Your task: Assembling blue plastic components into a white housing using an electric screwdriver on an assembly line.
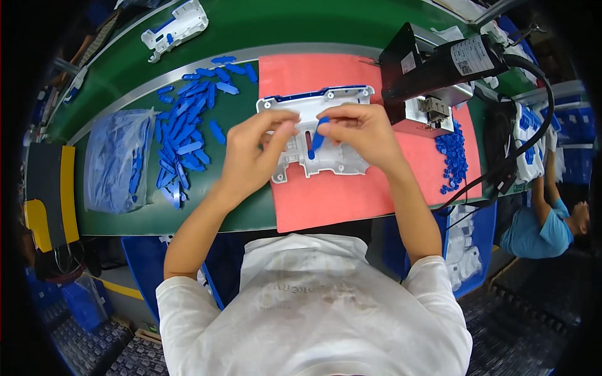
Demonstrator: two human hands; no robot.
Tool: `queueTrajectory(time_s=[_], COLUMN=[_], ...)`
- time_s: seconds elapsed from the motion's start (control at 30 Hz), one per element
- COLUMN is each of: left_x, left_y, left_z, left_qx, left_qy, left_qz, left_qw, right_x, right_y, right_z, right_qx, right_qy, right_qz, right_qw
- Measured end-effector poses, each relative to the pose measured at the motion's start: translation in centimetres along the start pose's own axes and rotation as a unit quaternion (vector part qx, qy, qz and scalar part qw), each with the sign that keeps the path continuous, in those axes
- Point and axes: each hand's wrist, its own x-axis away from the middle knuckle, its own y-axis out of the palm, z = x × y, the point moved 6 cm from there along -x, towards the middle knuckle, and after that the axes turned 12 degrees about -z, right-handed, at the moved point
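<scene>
In front of me a white plastic housing shell (320,164) with a blue strip along its far edge lies on a pink mat (326,203). My right hand (360,128) pinches a slim blue plastic strip (318,139), held tilted over the middle of the shell near a narrow slot. On the shell's left side my left hand (254,147) hovers with thumb and fingers apart, and nothing shows between them. Part of the shell is hidden behind both hands.
Loose blue strips (188,125) are heaped on the green table at left, beside a clear plastic bag (116,163). Small blue parts (453,156) lie at right, near a black machine (433,75). Another shell (175,30) sits far left. A co-worker (542,219) is at far right.
</scene>
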Motion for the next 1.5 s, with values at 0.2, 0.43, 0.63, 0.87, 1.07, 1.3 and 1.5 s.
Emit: queueTrajectory(time_s=[0.2,0.43,0.63,0.87,1.07,1.3,1.5], left_x=[0.8,1.1,1.1,0.8,0.9,0.3,-1.0], left_y=[1.4,2.2,2.3,2.6,2.9,3.5,4.1], left_z=[1.1,-0.1,-0.5,-0.1,-0.6,0.3,-0.3], left_qx=[-0.306,-0.3,-0.301,-0.316,-0.318,-0.318,-0.302], left_qy=[0.23,0.229,0.211,0.212,0.21,0.214,0.202], left_qz=[-0.146,-0.201,-0.186,-0.193,-0.187,-0.163,-0.167], left_qw=[0.912,0.904,0.911,0.904,0.905,0.909,0.917], right_x=[-0.6,-0.7,0.5,7.0,4.6,10.7,10.5], right_y=[1.5,1.5,2.1,-4.4,-6.3,-11.6,-12.9], right_z=[1.1,1.8,-1.6,-9.3,-7.9,-11.8,-11.0], right_qx=[0.114,0.175,0.291,0.252,0.171,0.093,0.09], right_qy=[0.071,0.076,-0.042,-0.362,-0.33,-0.441,-0.449], right_qz=[-0.036,-0.007,0.063,0.439,0.356,0.361,0.401], right_qw=[0.99,0.982,0.954,0.783,0.858,0.816,0.794])
